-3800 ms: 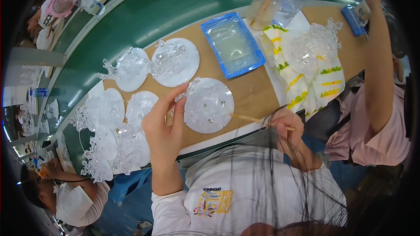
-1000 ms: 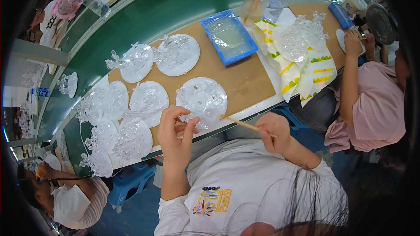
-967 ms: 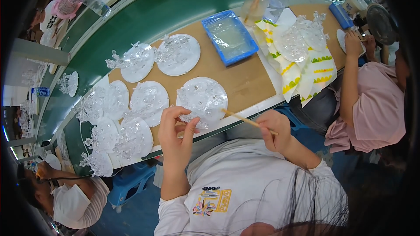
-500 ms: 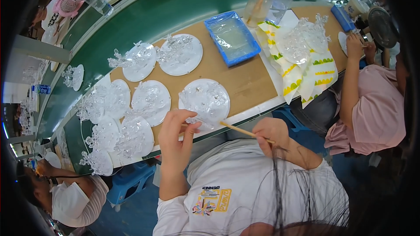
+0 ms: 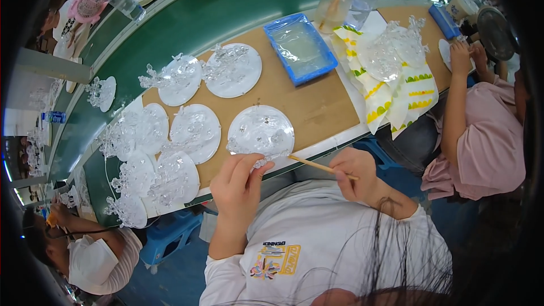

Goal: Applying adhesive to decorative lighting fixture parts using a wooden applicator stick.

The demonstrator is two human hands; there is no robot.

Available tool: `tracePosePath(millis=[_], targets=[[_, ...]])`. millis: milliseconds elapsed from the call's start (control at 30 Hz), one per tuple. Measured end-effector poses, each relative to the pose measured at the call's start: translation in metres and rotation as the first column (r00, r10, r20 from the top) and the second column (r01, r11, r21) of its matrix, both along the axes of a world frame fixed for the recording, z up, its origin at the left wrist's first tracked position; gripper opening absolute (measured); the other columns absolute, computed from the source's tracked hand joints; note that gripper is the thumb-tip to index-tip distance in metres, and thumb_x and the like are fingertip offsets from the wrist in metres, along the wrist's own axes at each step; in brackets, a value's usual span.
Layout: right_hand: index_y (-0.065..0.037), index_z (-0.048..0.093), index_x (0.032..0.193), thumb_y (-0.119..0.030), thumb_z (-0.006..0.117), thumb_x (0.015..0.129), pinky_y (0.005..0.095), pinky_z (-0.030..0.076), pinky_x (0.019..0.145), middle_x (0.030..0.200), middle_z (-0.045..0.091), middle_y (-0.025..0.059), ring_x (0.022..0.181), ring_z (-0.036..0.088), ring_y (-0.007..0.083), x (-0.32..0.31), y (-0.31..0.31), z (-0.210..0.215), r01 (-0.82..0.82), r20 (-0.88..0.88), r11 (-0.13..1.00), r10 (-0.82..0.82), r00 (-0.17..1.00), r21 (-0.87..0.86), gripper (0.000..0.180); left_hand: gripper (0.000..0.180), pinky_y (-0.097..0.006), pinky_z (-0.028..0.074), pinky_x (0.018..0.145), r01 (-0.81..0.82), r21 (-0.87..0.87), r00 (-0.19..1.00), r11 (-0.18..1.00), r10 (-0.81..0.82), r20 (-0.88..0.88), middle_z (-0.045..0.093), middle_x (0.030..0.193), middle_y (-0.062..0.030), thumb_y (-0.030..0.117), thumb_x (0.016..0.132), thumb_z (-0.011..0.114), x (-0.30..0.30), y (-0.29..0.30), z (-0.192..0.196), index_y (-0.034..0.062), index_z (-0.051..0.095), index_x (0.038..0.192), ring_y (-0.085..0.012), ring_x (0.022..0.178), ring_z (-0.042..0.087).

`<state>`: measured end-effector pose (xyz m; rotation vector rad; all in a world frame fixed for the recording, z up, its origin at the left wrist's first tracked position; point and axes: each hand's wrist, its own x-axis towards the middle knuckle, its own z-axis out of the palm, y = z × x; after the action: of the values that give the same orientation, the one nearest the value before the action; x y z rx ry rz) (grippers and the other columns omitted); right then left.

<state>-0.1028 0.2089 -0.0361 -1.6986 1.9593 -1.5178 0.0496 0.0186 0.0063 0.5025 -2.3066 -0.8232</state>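
Crystal piece (image 5: 266, 162), small and clear: I log it pinched in left hand (image 5: 241, 184) fingertips, at counter (image 5: 317, 107) near edge, below round plate (image 5: 262, 131). Wooden stick (image 5: 320, 166) pinched in right hand (image 5: 354, 174), long axis running left, tip touching the piece. Against half a second ago, tip sits closer in.

A single head-worn fisheye view looks steeply down from above the person's chest. It faces forward over the tabletop (image 5: 317, 107), whose edges curve toward the dark rim. Both hands sit close below the lens, and the tabletop stretches just beyond their grip, far edge distant.
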Motion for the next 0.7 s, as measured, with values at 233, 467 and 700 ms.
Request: tracePosePath(millis=[233, 467, 700], targets=[[-0.004, 0.059, 0.081, -0.002, 0.067, 0.078, 0.0315, 0.048, 0.052, 0.075, 0.064, 0.0089, 0.06, 0.061, 0.0254, 0.004, -0.009, -0.002, -0.001, 0.014, 0.999, 0.001, 1.0, -0.054, 0.009, 0.022, -0.026, 0.034, 0.043, -0.025, -0.054, 0.999, 0.998, 0.027, 0.029, 0.061, 0.074, -0.0043, 0.004, 0.07, 0.079, -0.004, 0.005, 0.007, 0.007, 0.066, 0.087, -0.0124, 0.046, 0.043], [-0.002, 0.057, 0.078, -0.008, 0.058, 0.091, 0.0247, 0.047, 0.049, 0.067, 0.064, 0.0075, 0.055, 0.06, 0.0149, 0.007, -0.001, -0.018, 0.289, 0.366, 0.955, -0.249, 0.897, -0.059, 0.014, 0.021, -0.028, 0.037, 0.044, -0.002, -0.094, 1.0, 0.996, 0.004, 0.03, 0.062, 0.072, -0.007, 0.004, 0.07, 0.079, -0.007, 0.005, 0.007, 0.0054, 0.066, 0.085, -0.017, 0.049, 0.05], [-0.001, 0.053, 0.078, -0.007, 0.052, 0.095, 0.0218, 0.046, 0.049, 0.062, 0.062, 0.0072, 0.052, 0.058, 0.01, 0.012, -0.007, -0.014, 0.259, 0.576, 0.965, -0.232, 0.784, 0.036, 0.019, 0.022, -0.028, 0.037, 0.046, 0.009, -0.129, 1.0, 0.992, -0.006, 0.019, 0.061, 0.071, -0.0069, 0.002, 0.067, 0.08, -0.008, 0.005, 0.008, 0.0047, 0.066, 0.083, -0.0171, 0.051, 0.047]])
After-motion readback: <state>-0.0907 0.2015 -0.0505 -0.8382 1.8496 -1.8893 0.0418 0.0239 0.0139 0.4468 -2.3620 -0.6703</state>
